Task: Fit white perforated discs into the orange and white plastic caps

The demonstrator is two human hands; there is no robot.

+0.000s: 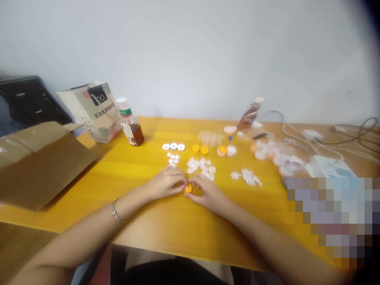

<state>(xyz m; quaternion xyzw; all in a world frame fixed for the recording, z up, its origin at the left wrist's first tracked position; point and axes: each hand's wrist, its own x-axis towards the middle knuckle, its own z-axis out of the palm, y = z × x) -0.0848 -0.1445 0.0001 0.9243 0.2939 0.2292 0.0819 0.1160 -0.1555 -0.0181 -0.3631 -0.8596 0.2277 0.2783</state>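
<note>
My left hand (168, 182) and my right hand (209, 192) meet over the middle of the table, fingers pinched on either side of a small round orange piece like a cap (187, 189). A paler bit shows at its centre, too blurred to name. Just beyond my left hand lie several small white round pieces (173, 158). Flat white cut-out pieces (201, 166) are spread past my fingertips, and a second cluster of white cut-outs (249, 177) lies to the right. Farther back sit white rings (173, 146) and orange discs (199, 149).
A cardboard box (44, 162), a paper bag (95, 111) and a drink bottle (130, 126) stand at left. At the back right are another bottle (249, 114), clear plastic pieces (210, 137), a heap of bagged pieces (267, 152), cables (285, 126) and a tissue pack (331, 168).
</note>
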